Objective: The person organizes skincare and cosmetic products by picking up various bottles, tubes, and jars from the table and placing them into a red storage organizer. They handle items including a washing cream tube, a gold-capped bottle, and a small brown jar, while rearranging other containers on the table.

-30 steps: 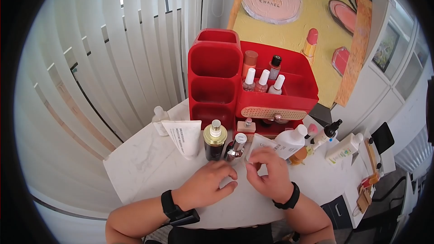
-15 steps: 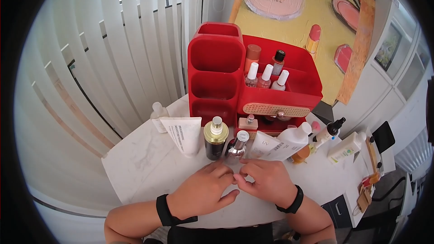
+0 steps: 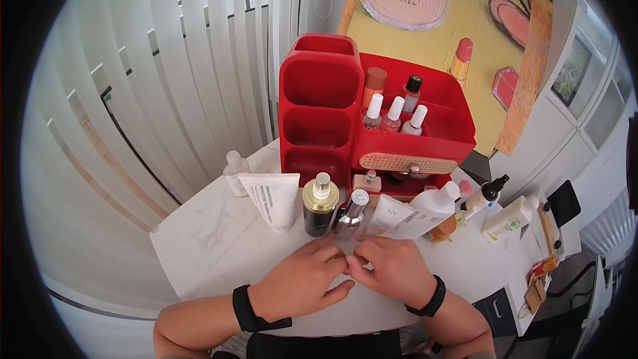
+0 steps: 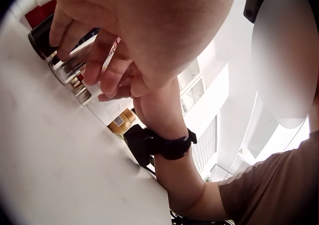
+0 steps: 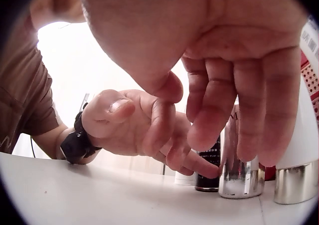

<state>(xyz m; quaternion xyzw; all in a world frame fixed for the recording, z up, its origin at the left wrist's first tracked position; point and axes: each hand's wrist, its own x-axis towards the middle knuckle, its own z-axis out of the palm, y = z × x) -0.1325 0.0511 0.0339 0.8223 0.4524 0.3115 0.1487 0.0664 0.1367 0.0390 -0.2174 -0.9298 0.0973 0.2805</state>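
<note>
Close together over the marble-patterned tabletop [image 3: 219, 252], my left hand [image 3: 302, 279] and right hand [image 3: 389, 266] are near a silver pump bottle [image 3: 352, 213]. Neither holds anything. In the right wrist view, the fingers of my right hand [image 5: 234, 80] hang loosely in front of the silver bottle [image 5: 241, 177], and its thumb lies at the fingers of my left hand [image 5: 144, 125]. A dark bottle with a gold collar [image 3: 319, 211] stands left of the silver one. To the right lean a UV cream tube [image 3: 387, 215] and a white bottle [image 3: 432, 209].
A red cosmetics organizer [image 3: 319, 86] stands at the back, with nail polish bottles [image 3: 392, 116] in its right section. A white tube [image 3: 272, 199] and small clear bottle [image 3: 236, 173] are at left. A black-topped spray bottle [image 3: 485, 196] and green-labelled bottle [image 3: 508, 219] are at right.
My right hand has lowered from in front of the UV tube and come in toward the left hand, its thumb now at the left fingers. Over the last half second, both hands have barely moved.
</note>
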